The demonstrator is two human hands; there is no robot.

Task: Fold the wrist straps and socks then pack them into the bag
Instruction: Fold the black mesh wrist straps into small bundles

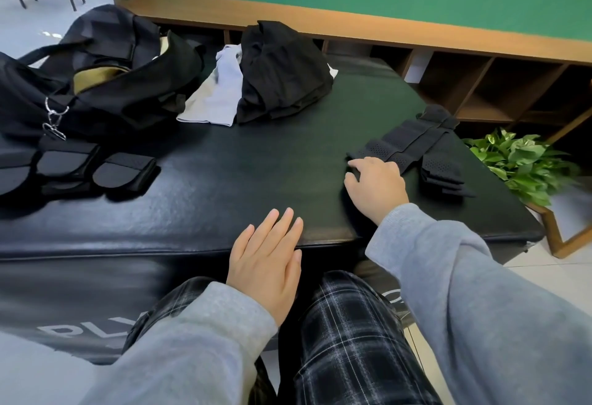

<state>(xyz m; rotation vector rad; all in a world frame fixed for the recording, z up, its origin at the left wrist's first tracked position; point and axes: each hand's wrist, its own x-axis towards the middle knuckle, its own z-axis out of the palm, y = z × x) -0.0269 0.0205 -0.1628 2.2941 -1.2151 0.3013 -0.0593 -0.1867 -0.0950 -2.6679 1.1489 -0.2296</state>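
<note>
My right hand (374,185) rests at the near-left end of the black perforated wrist straps (413,145), fingers curled down onto the strap's tip where it meets the padded black bench (256,164); whether I am pinching the fabric or only pressing on it I cannot tell, since my knuckles hide the fingertips. The straps lie to my right and a little ahead, their long axis slanting from that near-left tip up and away toward the far right corner of the bench, so any fold has to run along that diagonal. A folded dark piece (443,177), a sock or a strap, sits just beside them on the right. My left hand (267,257) is flat and relaxed at the bench's near edge, fingers straight and together, holding nothing, well apart from the straps. The right hand is plainly the nearer one. The open black bag (105,77) lies far off to my left, across the bench, with folded black straps (96,169) just in front of it.
</note>
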